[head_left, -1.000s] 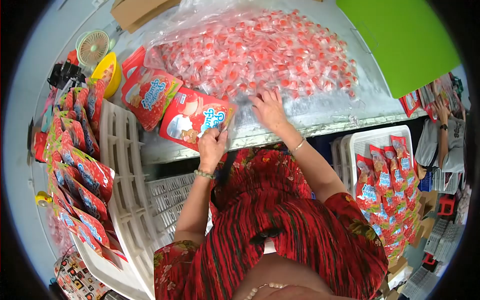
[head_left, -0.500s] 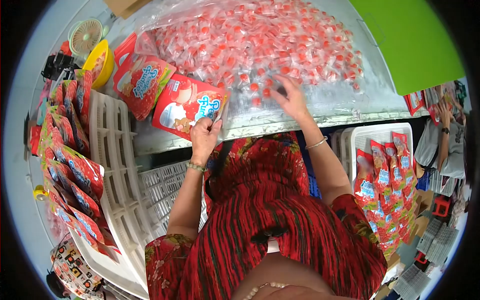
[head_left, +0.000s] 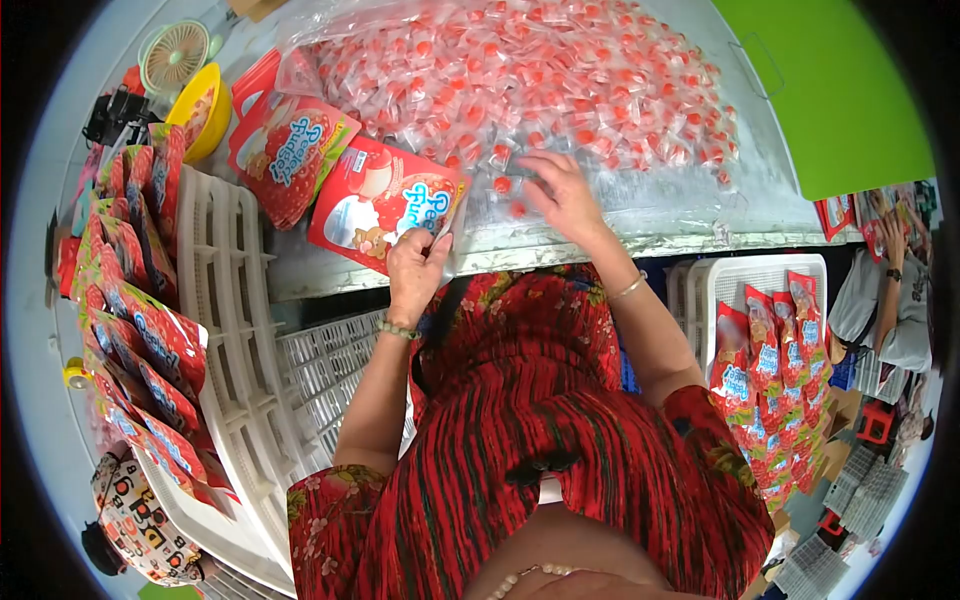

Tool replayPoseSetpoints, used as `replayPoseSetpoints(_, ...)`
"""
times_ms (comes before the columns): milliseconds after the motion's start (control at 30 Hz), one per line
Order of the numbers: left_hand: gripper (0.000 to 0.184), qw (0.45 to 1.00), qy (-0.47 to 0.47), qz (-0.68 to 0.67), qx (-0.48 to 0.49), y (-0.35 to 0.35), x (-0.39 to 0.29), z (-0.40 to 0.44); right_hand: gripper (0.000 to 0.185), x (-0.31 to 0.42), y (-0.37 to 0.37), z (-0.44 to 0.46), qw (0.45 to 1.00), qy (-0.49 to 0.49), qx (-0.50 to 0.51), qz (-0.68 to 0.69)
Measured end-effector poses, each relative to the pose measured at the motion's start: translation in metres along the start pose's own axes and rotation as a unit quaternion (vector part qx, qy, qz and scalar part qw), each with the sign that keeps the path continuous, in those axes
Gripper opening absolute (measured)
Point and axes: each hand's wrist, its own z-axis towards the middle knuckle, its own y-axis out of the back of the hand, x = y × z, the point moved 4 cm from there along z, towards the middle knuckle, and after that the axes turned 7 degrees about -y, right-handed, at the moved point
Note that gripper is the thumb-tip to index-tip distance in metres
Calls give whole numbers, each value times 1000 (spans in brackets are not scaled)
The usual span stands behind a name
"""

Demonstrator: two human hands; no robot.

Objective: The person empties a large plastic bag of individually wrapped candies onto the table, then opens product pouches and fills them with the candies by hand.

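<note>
My left hand [head_left: 415, 275] pinches the edge of a red candy pouch [head_left: 372, 205] that lies flat at the front of the metal table. Its fingers are closed on the pouch's right side. Over the table's front part hovers my right hand [head_left: 563, 200], fingers spread, with nothing visibly gripped. A few wrapped red candies [head_left: 502, 185] lie just left of its fingertips. Behind them spreads a large heap of the same clear-wrapped candies [head_left: 560, 70]. A stack of printed pouches [head_left: 290, 155] rests left of the pouch I hold.
Stacked white crates [head_left: 222, 290] stand at left, topped with filled pouches [head_left: 150, 330]. A yellow bowl [head_left: 205, 120] and a small fan [head_left: 174, 55] are behind. At right, another white crate [head_left: 715, 275] holds pouches, below a green panel [head_left: 830, 90]. A co-worker's hand [head_left: 893, 235] shows far right.
My right hand has shifted slightly left, its fingers now nearer the few loose candies. My left hand stays on the pouch. The whole view has moved a little.
</note>
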Motion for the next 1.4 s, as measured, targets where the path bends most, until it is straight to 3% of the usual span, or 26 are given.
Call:
replayPoseSetpoints(67, 25, 1000, -6, -3, -3, 0, 0, 0, 35, 12, -12, 14, 989, 104, -6, -103)
replayPoseSetpoints(200, 25, 1000, 6, -10, -2, 1, -1, 0, 35, 26, -19, 27, 981, 33, 42, -187)
replayPoseSetpoints(267, 25, 1000, 14, -17, -2, 2, -3, -1, 44, 23, -21, 23, 962, 8, 157, -225)
replayPoseSetpoints(367, 26, 1000, 16, -20, -12, 2, -3, -1, 56, 25, -12, 2, 978, 83, 101, -161)
replayPoseSetpoints(500, 26, 1000, 20, -14, -16, 0, -1, -1, 63, 39, -25, -16, 964, 38, 79, -250)
replayPoseSetpoints(567, 26, 1000, 18, 1, -19, -2, -1, 0, 59, 44, -38, -16, 950, 64, 85, -292)
replayPoseSetpoints(600, 26, 1000, 18, 4, -19, -2, -1, 0, 42, 44, -41, -14, 951, 96, 40, -291)
replayPoseSetpoints(633, 26, 999, 23, 8, -21, -2, 0, -1, 42, 42, -43, -11, 952, 98, 39, -289)
replayPoseSetpoints(700, 26, 999, 26, 12, -25, -1, -3, 0, 25, 32, -43, -5, 952, 53, 61, -296)
replayPoseSetpoints(733, 25, 999, 15, 20, -30, 0, -6, 2, 15, 29, -39, -4, 948, 94, -12, -305)
replayPoseSetpoints(833, 24, 998, -6, 52, -28, -3, -18, 9, 11, 9, -29, 0, 955, 86, -49, -281)
replayPoseSetpoints(867, 24, 998, 10, 54, -16, -6, -21, 12, 8, 10, -20, 2, 962, 128, -133, -200)
replayPoseSetpoints(900, 24, 997, 12, 71, 3, -11, -23, 16, 8, 9, -19, 1, 962, 130, -133, -201)
replayPoseSetpoints(933, 23, 996, 14, 87, 22, -17, -26, 20, 8, 2, -8, 4, 981, -79, -98, 149)
replayPoseSetpoints(967, 20, 996, 15, 83, 27, -21, -31, 24, 9, 1, -8, -1, 835, -275, -47, 473)
replayPoseSetpoints(1000, 19, 996, 4, 85, 26, -27, -34, 26, 13, 28, -5, -5, 762, -300, -62, 570)
replayPoseSetpoints(1100, 17, 997, 10, 69, 40, -40, -41, 28, 16, 49, -30, -21, 703, -306, -27, 641)
replayPoseSetpoints(1400, 20, 998, -7, -16, -63, -43, -27, 32, 14, 25, -52, -37, 725, -338, -88, 593)
